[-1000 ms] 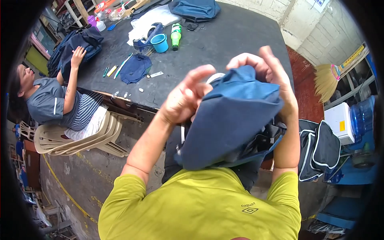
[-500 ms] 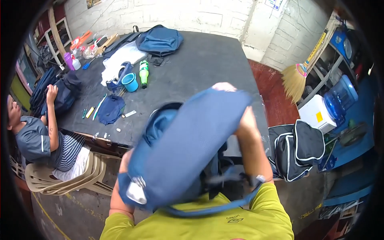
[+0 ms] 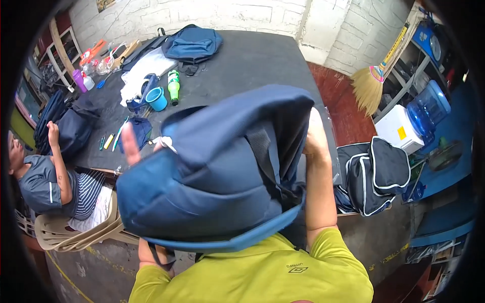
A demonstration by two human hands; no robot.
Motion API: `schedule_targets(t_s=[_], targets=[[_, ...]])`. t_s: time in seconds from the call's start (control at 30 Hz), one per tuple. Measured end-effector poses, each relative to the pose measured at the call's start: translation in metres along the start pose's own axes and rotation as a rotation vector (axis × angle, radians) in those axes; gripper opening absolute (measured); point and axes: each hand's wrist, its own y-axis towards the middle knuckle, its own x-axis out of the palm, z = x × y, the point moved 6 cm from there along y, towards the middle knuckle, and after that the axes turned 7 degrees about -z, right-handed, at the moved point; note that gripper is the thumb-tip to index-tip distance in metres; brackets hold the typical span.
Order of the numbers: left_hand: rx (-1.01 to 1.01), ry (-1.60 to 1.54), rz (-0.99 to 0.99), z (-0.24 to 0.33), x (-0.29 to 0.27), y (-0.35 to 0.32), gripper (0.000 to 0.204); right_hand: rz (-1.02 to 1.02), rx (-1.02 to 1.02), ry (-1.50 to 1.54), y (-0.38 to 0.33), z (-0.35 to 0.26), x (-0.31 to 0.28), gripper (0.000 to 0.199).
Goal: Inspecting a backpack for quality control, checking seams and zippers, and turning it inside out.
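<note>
A navy and teal backpack (image 3: 217, 182) is in front of my chest, above the near table edge, its strap side slanting to the right. My right hand (image 3: 315, 132) grips its upper right edge, fingers mostly hidden behind the fabric. At the far left corner of the bag, my left hand (image 3: 132, 145) is largely covered. One blurred finger points up there, while another lies against the bag by a small white tag (image 3: 165, 143). Blue piping (image 3: 242, 242) runs along the bag's near edge, and a dark strap hangs by my left forearm.
On the dark table (image 3: 252, 60) stand a blue cup (image 3: 157, 99), a green bottle (image 3: 173, 88) and another backpack (image 3: 192, 43). A person (image 3: 45, 177) sits at the left on stacked chairs. A black bag with white trim (image 3: 371, 177) lies to the right, near a broom (image 3: 369, 88).
The backpack has turned over in my hands, showing its body and a strap. A left finger now shows beyond its corner. My right hand still grips the right edge.
</note>
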Motion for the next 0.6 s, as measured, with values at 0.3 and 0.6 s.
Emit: schedule_targets(t_s=[0.3,0.6], targets=[[-0.043,0.043,-0.007,-0.012,-0.008,0.002,0.07,-0.164,0.061,-0.594,-0.001,0.011,0.053,0.033],[-0.064,0.047,-0.009,-0.017,-0.012,0.008,0.068,-0.333,0.012,-0.107,-0.108,0.027,0.036,0.043]])
